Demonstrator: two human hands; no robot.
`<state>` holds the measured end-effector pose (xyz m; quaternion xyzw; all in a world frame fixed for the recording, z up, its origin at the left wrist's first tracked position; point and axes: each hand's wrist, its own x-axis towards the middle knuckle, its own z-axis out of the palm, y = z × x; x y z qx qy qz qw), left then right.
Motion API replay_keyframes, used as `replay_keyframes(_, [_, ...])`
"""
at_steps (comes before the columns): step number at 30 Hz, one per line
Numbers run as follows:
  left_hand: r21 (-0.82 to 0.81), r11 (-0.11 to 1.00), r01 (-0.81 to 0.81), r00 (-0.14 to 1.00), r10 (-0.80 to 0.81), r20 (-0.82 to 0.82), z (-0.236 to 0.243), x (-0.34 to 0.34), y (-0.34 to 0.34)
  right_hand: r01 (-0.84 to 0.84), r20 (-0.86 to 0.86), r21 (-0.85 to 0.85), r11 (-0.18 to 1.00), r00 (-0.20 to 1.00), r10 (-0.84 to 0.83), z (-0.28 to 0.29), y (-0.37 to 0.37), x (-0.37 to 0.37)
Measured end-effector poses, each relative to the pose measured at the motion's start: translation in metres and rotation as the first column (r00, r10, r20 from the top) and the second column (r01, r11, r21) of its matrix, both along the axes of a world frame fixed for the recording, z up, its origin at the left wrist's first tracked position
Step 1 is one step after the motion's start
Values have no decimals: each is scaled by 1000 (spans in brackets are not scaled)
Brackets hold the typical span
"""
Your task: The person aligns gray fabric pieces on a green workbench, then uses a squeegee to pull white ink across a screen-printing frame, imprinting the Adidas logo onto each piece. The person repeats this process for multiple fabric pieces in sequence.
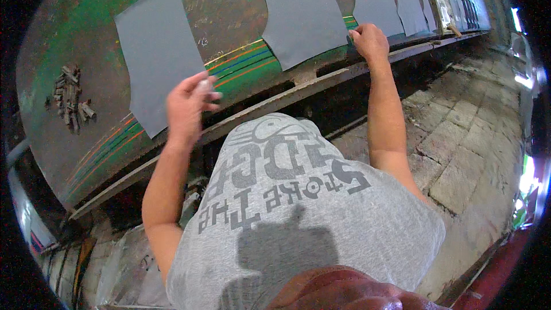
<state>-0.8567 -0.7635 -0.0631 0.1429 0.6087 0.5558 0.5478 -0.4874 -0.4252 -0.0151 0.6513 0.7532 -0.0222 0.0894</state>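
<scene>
Thin grey sheets with uneven edges lie in a row on a long worktable with worn green and brown paint. My left hand is above the near edge of the leftmost grey sheet. Its fingers are curled in, and a small pale spot shows between them; I cannot make out what it is. Farther right, my right hand is pinched at the gap between the second grey sheet and the third grey sheet. What its fingertips hold, if anything, is hidden.
Coloured stripes run along the table beside the sheets. A heap of short grey-brown sticks lies at the left. A wooden-framed piece stands at the far right end. A ledge borders the table's near side, above paving blocks.
</scene>
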Motion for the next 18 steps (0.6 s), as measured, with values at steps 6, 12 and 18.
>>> replay_keyframes(6, [-16, 997, 73, 904, -60, 423, 13, 98, 96, -30, -140, -138, 990, 990, 11, -13, 9, 10])
replay_keyframes(12, [-167, 961, 220, 869, -271, -414, 4, 121, 155, -254, -624, -178, 951, 776, 91, -35, 19, 15])
replay_keyframes(18, [-56, 993, -106, 983, 95, -159, 24, 94, 196, -260, -928, -373, 891, 99, -359, -11, 55, -35])
